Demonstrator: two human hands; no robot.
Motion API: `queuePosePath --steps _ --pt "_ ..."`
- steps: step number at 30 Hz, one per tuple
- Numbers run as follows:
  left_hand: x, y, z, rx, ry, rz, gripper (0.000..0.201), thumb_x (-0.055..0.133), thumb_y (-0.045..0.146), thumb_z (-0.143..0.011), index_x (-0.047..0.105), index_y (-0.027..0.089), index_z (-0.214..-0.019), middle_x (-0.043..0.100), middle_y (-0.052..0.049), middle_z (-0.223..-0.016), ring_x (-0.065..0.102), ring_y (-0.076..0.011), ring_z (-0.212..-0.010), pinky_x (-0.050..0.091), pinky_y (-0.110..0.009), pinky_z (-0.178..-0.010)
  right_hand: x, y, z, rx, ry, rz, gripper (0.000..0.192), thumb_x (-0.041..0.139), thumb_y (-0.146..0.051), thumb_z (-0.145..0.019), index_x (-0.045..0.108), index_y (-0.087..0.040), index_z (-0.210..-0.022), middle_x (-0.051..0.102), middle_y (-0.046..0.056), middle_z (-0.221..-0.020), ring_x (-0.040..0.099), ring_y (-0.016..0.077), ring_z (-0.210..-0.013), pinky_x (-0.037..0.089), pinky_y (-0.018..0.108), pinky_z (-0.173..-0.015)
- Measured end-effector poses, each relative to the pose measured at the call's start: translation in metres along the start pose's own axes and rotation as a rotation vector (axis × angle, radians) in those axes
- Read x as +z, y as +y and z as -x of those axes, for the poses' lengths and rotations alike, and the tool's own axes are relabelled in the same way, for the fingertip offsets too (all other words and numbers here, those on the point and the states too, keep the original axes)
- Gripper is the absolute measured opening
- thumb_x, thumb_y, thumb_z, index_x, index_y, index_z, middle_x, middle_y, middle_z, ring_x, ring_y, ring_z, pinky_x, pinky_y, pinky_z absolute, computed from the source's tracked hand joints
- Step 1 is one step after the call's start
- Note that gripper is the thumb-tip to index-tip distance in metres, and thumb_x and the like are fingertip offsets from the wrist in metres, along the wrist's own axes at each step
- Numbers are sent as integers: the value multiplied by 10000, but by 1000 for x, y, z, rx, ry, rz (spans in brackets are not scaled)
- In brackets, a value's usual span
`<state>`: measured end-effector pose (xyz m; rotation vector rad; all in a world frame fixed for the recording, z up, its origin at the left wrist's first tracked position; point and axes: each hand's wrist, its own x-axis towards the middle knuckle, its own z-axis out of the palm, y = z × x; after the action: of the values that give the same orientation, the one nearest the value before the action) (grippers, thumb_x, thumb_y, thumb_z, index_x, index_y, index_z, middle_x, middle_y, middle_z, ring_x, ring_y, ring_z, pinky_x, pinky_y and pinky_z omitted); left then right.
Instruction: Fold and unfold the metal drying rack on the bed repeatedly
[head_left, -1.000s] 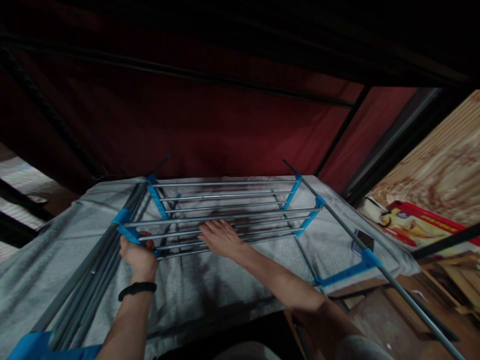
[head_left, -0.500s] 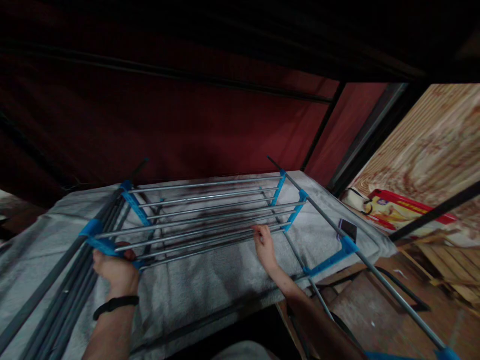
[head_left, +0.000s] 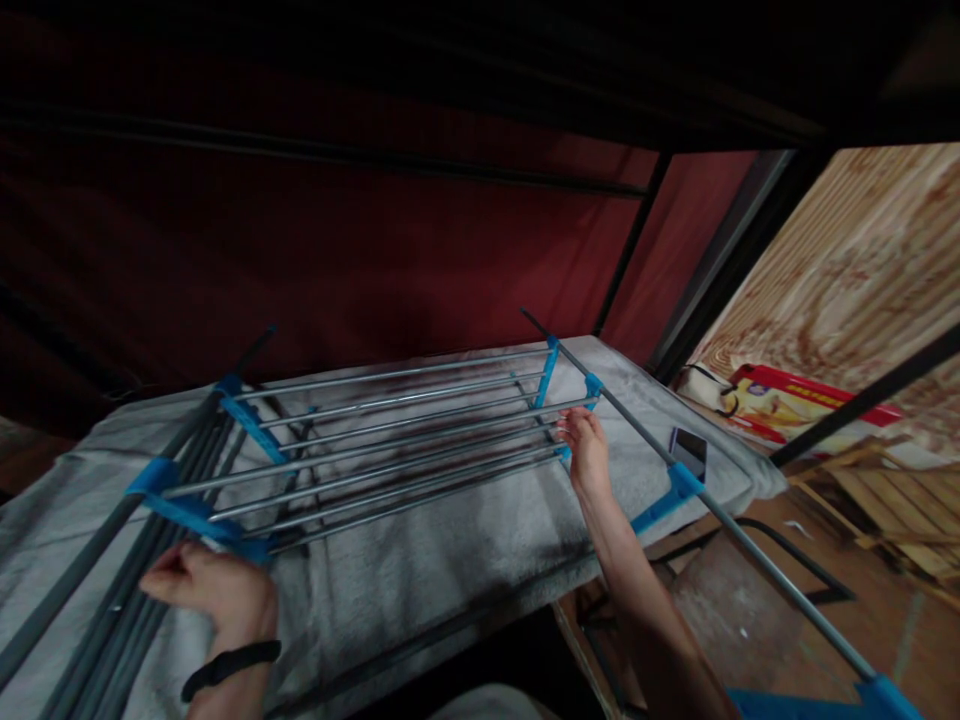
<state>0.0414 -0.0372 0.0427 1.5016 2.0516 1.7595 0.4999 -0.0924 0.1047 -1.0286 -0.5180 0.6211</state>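
Observation:
A folding drying rack of grey metal rods and blue plastic joints lies on a grey towel-covered surface. My left hand, with a black wristband, rests at the rack's near left corner by a blue joint, fingers curled; whether it grips is unclear. My right hand holds the rack's near right end at the blue joint. A long grey rod with blue clips runs from the rack's right side toward the lower right.
A dark phone lies on the towel's right edge. Dark red fabric hangs behind. A red printed box leans on a wooden panel at right, and wooden slats lie on the floor.
My right hand slid from the middle of the rods to the rack's right end. My left hand dropped slightly lower at the left corner. The view has turned right.

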Motion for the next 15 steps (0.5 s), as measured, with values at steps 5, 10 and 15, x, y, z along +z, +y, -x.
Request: queuePosePath --steps 5,10,15 --pt "3 23 64 74 110 -16 137 526 341 -853 474 261 -951 518 -27 -978 531 -276 -984 475 -494 -871 -15 23 -3 -70 118 156 268 607 -336 -679 596 -228 -923 615 -9 -899 551 139 -751 443 254 -640" --pt "13 103 70 678 -217 6 163 512 228 -900 569 205 -1051 592 -94 -1031 558 -258 -1036 452 -433 -914 -48 28 -20 -201 304 263 266 547 -319 -706 574 -239 -958 594 -7 -986 543 143 -859 447 288 -775" --pt "38 191 59 951 -320 11 244 532 189 -905 558 194 -1148 604 -121 -1115 550 -271 -1081 428 -422 -923 -70 21 -31 -189 291 290 235 546 -320 -709 614 -229 -915 617 4 -955 547 151 -870 441 287 -754"
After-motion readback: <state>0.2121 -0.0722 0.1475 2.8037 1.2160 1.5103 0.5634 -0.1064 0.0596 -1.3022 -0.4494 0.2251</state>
